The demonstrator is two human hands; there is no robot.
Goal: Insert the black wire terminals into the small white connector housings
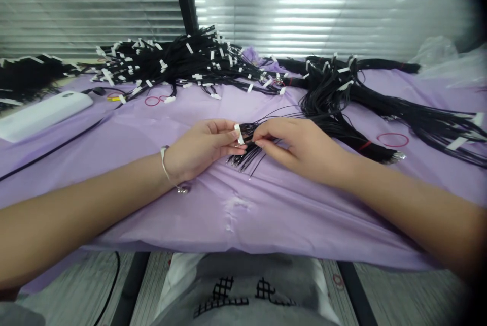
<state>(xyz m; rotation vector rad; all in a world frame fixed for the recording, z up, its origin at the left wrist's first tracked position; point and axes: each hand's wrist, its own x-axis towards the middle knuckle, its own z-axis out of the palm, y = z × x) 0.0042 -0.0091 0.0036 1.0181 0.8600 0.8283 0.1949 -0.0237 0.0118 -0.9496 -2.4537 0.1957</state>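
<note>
My left hand (205,145) pinches a small white connector (239,134) between thumb and fingers, at about the middle of the table. Close to its right, my right hand (292,143) has thumb and forefinger pressed together at a thin black wire by the connector; the exact grip is hard to see. Below and between the hands, a spread of black wires (245,158) with small metal tips lies on the purple cover. These wires run under my right hand toward a black bundle (327,97) behind it.
A large heap of black cables with white connectors (182,59) lies along the back. More cable bundles (411,112) stretch to the right. A white oblong device (45,112) rests at left. Red rubber bands (393,139) lie on the purple cover (171,224). Window blinds (304,6) stand behind.
</note>
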